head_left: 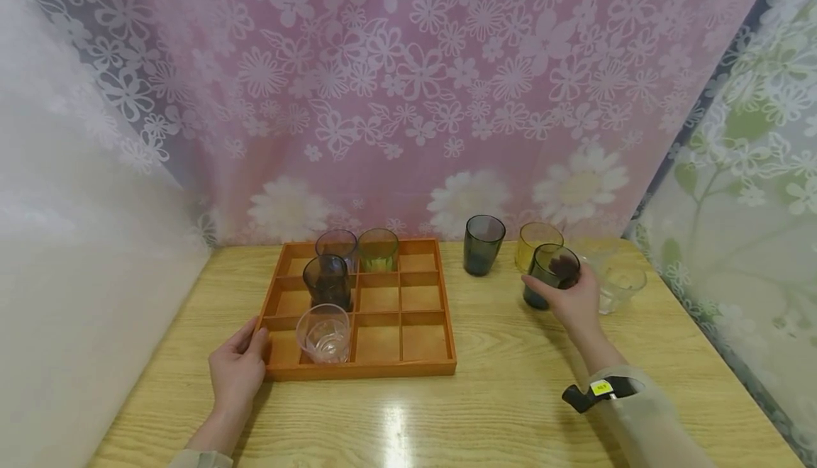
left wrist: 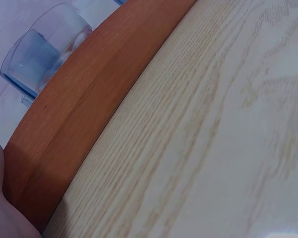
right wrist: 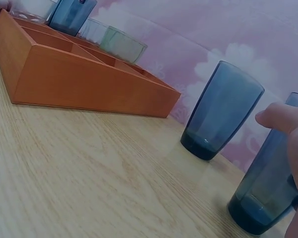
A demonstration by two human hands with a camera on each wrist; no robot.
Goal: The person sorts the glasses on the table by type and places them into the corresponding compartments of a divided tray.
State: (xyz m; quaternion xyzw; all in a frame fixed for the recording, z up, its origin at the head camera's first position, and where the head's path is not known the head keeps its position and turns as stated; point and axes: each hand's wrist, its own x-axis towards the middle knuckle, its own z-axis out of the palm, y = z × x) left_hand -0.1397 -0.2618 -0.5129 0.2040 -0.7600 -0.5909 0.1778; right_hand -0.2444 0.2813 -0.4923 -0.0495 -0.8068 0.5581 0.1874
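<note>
My left hand (head_left: 237, 369) grips the front left corner of a wooden divided tray (head_left: 360, 369). At the right, my right hand (head_left: 577, 298) holds a dark tinted glass (head_left: 539, 280) between thumb and fingers; in the right wrist view its base appears on or just above the table, I cannot tell which. Just behind it stands a yellow glass (head_left: 531, 237), and a second dark glass (head_left: 483, 244) is upright to its left. A clear glass (head_left: 622, 287) sits to the right of this hand, partly hidden by it.
In the tray's second column stand a pale purplish glass (head_left: 337, 242), a dark glass (head_left: 327, 280) and a clear glass (head_left: 325, 337), back to front. A green glass (head_left: 379, 252) occupies the back row beside them. A floral curtain (head_left: 396, 99) hangs behind the wooden table (head_left: 498, 397).
</note>
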